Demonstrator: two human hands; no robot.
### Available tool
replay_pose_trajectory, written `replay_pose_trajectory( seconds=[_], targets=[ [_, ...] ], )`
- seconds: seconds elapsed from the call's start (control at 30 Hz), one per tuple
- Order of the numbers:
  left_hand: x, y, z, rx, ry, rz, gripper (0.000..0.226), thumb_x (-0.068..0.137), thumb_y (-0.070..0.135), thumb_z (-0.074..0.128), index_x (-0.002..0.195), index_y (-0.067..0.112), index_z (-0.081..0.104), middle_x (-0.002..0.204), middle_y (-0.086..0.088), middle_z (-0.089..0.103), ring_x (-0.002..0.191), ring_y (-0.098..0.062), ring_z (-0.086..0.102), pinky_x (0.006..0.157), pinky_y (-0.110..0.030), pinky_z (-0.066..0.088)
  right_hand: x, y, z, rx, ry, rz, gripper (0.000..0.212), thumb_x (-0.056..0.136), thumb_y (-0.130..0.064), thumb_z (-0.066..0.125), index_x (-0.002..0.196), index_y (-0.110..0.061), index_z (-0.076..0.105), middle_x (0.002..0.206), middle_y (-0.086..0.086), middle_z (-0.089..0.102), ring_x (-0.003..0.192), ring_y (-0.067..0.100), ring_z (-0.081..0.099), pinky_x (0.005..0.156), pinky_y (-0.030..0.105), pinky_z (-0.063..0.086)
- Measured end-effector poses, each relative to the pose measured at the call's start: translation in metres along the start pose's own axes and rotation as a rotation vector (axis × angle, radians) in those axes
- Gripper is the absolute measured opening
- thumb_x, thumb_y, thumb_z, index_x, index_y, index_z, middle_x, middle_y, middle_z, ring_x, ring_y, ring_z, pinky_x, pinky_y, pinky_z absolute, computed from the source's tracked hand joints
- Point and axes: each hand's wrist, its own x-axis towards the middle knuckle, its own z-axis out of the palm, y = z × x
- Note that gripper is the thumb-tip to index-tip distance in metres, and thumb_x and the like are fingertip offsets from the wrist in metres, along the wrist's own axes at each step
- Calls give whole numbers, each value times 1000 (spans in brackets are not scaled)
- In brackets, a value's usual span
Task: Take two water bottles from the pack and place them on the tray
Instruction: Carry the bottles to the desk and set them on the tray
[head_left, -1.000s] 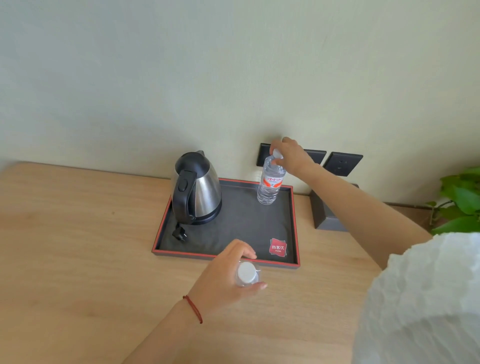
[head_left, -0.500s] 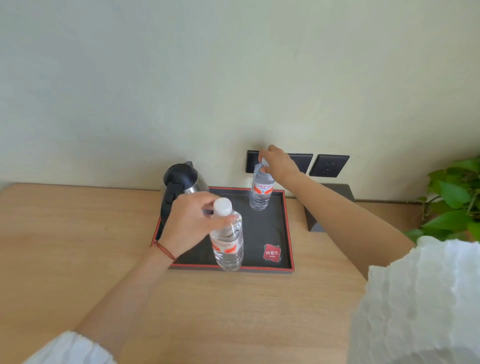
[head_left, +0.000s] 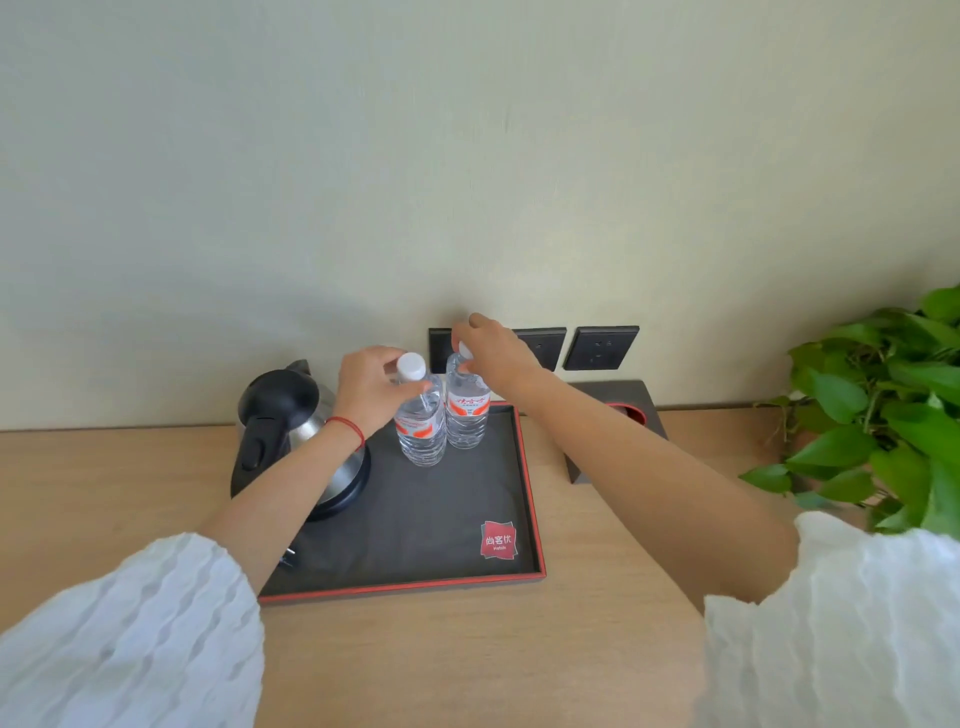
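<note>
left hand (head_left: 370, 388) grips left bottle (head_left: 420, 415) neck | right hand (head_left: 493, 347) on right bottle (head_left: 466, 410) cap | both upright, side by side on tray (head_left: 530, 499) | kettle (head_left: 291, 415) left

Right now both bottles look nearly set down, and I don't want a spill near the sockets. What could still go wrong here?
1. The two bottles, left bottle and right bottle, stand side by side, apparently touching; letting go of one roughly could topple both.
2. The left hand reaches over the kettle; pulling the arm back low might bump it.
3. The right hand grips near the cap, beside the wall sockets; a tipped bottle would fall that way.
</note>
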Motion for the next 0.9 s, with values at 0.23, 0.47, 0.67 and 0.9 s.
replay_pose_trajectory(
  seconds=[0.23,0.47,0.67,0.9],
  targets=[
    [30,8,-25,341,-497,320,27,75,-10,64,101,-2,66,111,-21,65,105,-31,60,94,-39,46,-1,0,1,2,16,-28,25,87,-5,62,110,-3,54,112,21,52,96,38,56,75,41,48],
    [23,10,-21,406,-144,157,34,74,35,74,95,9,67,101,-17,64,93,-32,59,82,-36,47,-2,-4,2,-3,18,-26,25,87,-3,62,110,-3,54,113,20,52,96,39,57,74,40,46],
    [21,23,-7,607,-67,30,45,80,36,67,87,-8,64,95,-30,66,90,-44,60,71,-42,46,-6,-5,1,-2,20,-25,25,86,-5,63,109,-3,53,112,20,52,95,38,56,72,38,45],
    [36,26,-13,575,-258,172,28,84,2,60,111,-6,59,113,-29,56,105,-41,53,87,-40,42,-6,-3,-1,-17,23,-17,24,87,-4,62,110,-3,53,112,20,51,96,40,56,76,43,49]
  ],
)
